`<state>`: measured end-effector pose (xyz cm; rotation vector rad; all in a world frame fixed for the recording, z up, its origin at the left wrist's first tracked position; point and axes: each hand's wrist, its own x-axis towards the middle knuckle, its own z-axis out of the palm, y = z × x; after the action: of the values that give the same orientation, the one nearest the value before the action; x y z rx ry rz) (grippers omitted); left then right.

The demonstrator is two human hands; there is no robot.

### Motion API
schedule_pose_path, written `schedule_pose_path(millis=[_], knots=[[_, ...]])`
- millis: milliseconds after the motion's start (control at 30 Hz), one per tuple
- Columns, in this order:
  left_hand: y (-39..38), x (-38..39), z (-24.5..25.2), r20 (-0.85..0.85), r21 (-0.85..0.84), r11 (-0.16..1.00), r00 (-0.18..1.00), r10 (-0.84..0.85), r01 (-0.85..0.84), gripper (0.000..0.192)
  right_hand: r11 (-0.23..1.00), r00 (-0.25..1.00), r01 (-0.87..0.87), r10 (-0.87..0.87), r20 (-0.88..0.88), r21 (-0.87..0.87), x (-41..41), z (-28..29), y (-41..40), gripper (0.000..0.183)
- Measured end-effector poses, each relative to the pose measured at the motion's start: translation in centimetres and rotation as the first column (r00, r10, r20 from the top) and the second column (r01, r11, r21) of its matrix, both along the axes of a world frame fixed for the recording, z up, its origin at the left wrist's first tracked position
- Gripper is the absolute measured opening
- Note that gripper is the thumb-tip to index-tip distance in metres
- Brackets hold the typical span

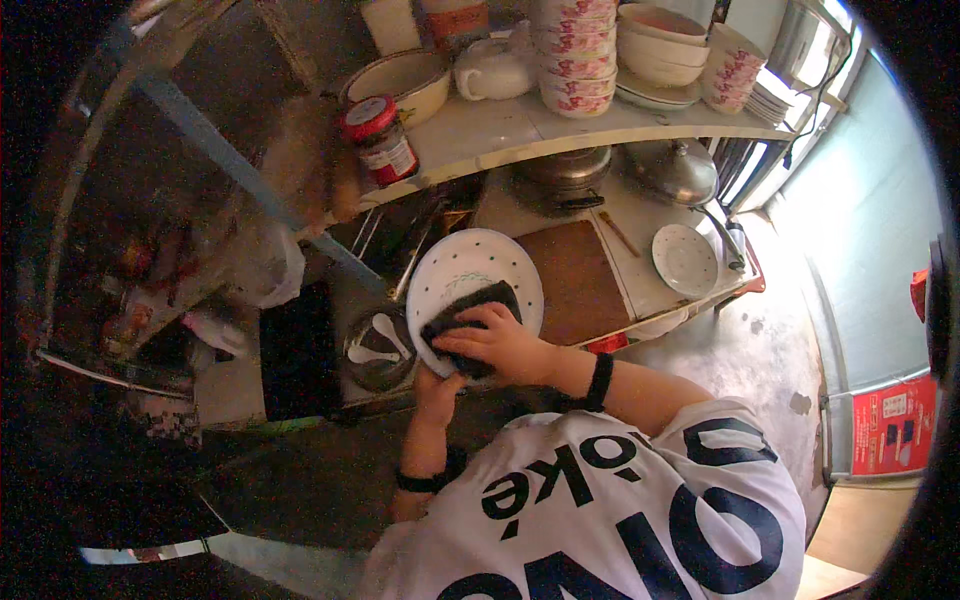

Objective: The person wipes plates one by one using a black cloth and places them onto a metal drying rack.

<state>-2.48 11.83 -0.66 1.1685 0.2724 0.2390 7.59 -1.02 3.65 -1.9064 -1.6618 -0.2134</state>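
My left hand [437, 397] grips the lower rim of a white plate [480, 251] with dark dots near its edge and a faint green design in the middle. The plate is tilted up in front of me. Pressed flat against its face is a dark cloth [457, 311], held under the spread fingers of my right hand [499, 341]. Left of the plate stands a round bowl [367, 375] with white spoons [375, 354] in it. Both wrists wear black bands.
Behind the plate a brown board [574, 281] lies on the counter, with a small dotted plate [684, 260] to its right. Metal lidded pots [671, 171] stand farther back. A shelf [517, 139] overhangs the counter, bearing stacked floral bowls [576, 64] and a red-lidded jar [379, 139] near its edge.
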Motion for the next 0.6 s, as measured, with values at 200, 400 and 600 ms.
schedule_pose_path(millis=[200, 400, 600], knots=[[1.1, -1.4, -1.6, 0.057, 0.048, 0.982, 0.982, 0.179, -0.182, 0.047, 0.994, 0.993, -0.032, 0.044, 0.111, -0.103, 0.7, -2.7, -1.3, 0.052], [1.0, -1.7, 0.6, -0.003, 0.114, 0.993, 1.0, 0.003, -0.003, 0.054, 0.951, 0.927, 0.177, -0.075, 0.368, -0.252, 5.7, -1.9, -3.2, 0.046], [0.3, -2.4, 0.6, -0.069, 0.186, 0.983, 0.998, 0.01, 0.003, 0.064, 0.966, 0.881, 0.179, -0.074, 0.468, -0.185, 7.5, 0.7, -2.1, 0.045]])
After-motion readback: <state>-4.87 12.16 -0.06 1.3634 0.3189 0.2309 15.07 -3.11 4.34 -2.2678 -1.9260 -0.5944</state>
